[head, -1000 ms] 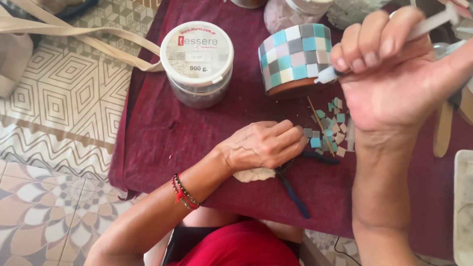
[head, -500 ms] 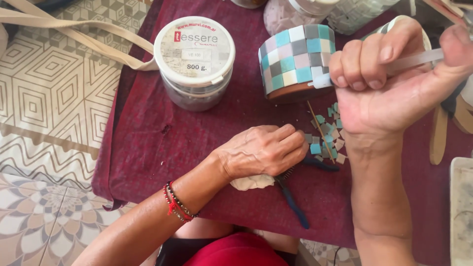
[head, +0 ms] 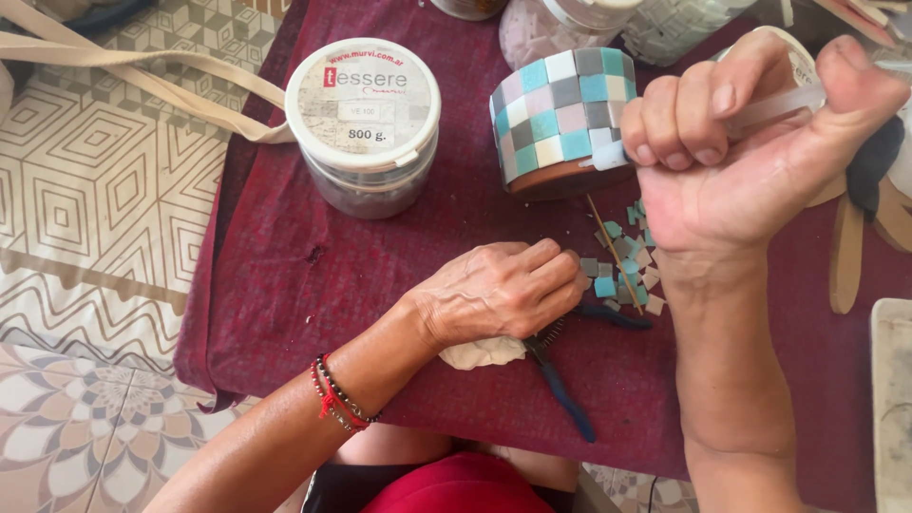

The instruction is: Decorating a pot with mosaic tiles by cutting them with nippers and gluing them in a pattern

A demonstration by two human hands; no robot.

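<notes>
A terracotta pot [head: 560,119] covered in blue, grey and pink mosaic tiles lies on its side on the dark red cloth [head: 313,275]. My right hand [head: 750,152] is raised beside it, fist closed on a clear glue syringe [head: 769,100] whose white tip touches the pot's tiles. My left hand [head: 503,290] rests lower on the cloth, fingertips pinched at a small pile of loose tiles [head: 627,266]. A thin wooden stick [head: 613,252] lies across that pile. Blue-handled nippers [head: 560,380] and a white lump [head: 483,353] lie under the left hand.
A round white-lidded jar [head: 363,119] stands left of the pot. More jars [head: 560,24] sit along the far edge. Wooden sticks [head: 845,256] and a white tray [head: 893,399] are at the right. A beige strap [head: 142,81] crosses the patterned floor at left.
My right hand has shifted a little to the right and lowered, keeping the syringe tip at the pot. My left hand stays on the tile pile.
</notes>
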